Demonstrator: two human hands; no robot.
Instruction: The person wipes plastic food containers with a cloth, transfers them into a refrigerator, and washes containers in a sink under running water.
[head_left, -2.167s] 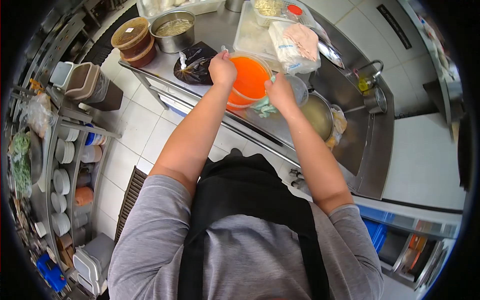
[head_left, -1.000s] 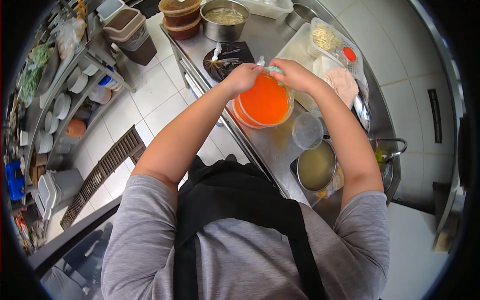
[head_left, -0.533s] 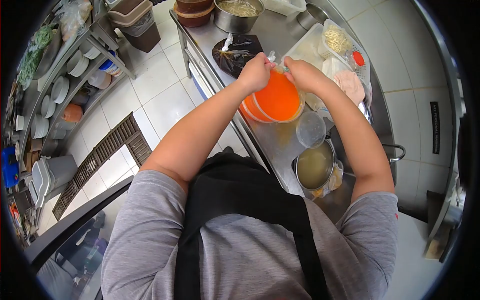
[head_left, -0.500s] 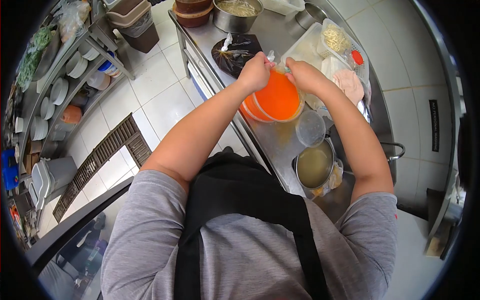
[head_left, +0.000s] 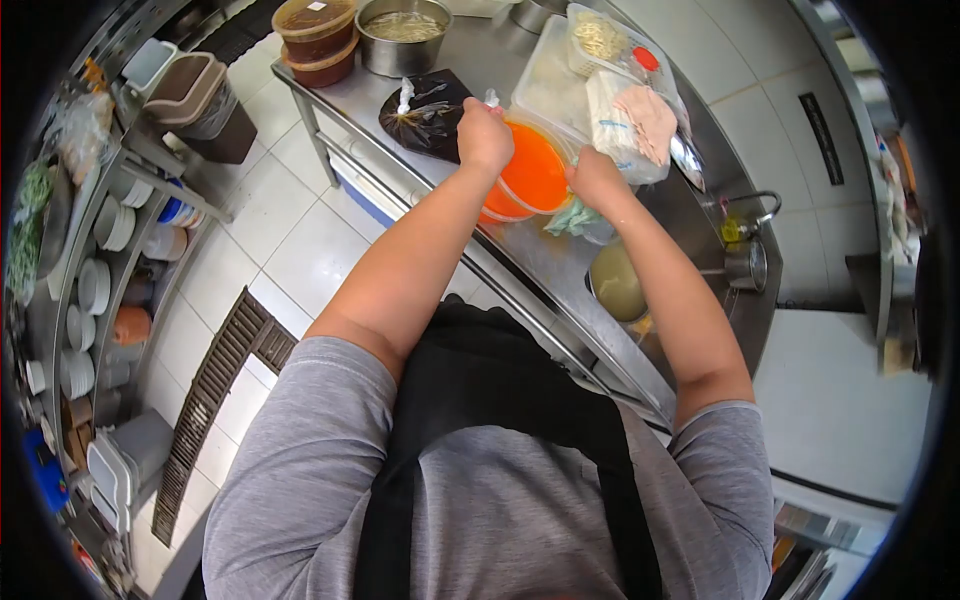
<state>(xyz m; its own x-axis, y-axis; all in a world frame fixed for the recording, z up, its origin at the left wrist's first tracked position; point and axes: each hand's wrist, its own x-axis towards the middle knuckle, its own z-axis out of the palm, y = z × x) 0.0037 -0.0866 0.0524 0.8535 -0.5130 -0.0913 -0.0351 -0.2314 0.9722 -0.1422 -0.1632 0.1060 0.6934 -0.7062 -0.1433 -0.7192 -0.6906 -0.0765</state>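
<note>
A clear round plastic tub of bright orange liquid stands near the counter's front edge, with more orange showing in a second container against its left side. My left hand is closed at the tub's far left rim; its fingertips are partly hidden. At the right rim is my right hand, closed, with a crumpled pale green cloth hanging below its fingers. A knotted black plastic bag lies just left of my left hand. Below my right forearm sits a pot of cloudy yellowish liquid.
Stacked brown tubs and a metal pot stand at the counter's far left. A white tray, a basket of pale strips and a wrapped white package lie beyond the tub. A faucet is at right.
My right hand has moved from the tub's far rim to its right rim, and the green cloth now hangs in view. My left hand stays at the left rim. The camera view has shifted.
</note>
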